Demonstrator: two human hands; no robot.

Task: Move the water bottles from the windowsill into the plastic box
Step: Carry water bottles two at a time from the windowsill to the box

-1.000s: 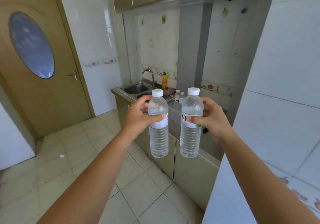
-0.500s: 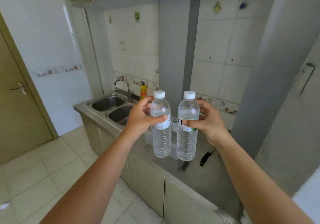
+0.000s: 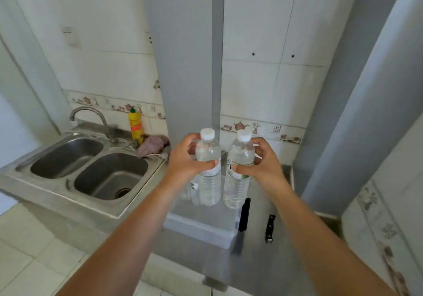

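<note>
My left hand (image 3: 186, 162) grips one clear water bottle (image 3: 208, 181) with a white cap, held upright. My right hand (image 3: 263, 165) grips a second, similar bottle (image 3: 238, 181) beside it. Both bottles hang just above a translucent plastic box (image 3: 201, 227) standing on the steel counter. Inside the box, behind my left wrist, at least one more bottle (image 3: 188, 189) shows, partly hidden. No windowsill is in view.
A double steel sink (image 3: 91, 170) with a tap lies to the left, with a yellow bottle (image 3: 135, 126) and a cloth (image 3: 153, 148) behind it. Two black-handled knives (image 3: 244, 214) (image 3: 270, 228) lie on the counter right of the box. A grey column rises behind.
The view has swung right and closer to the counter. The door has left the view and the plastic box has come into sight beneath the two bottles I carry.
</note>
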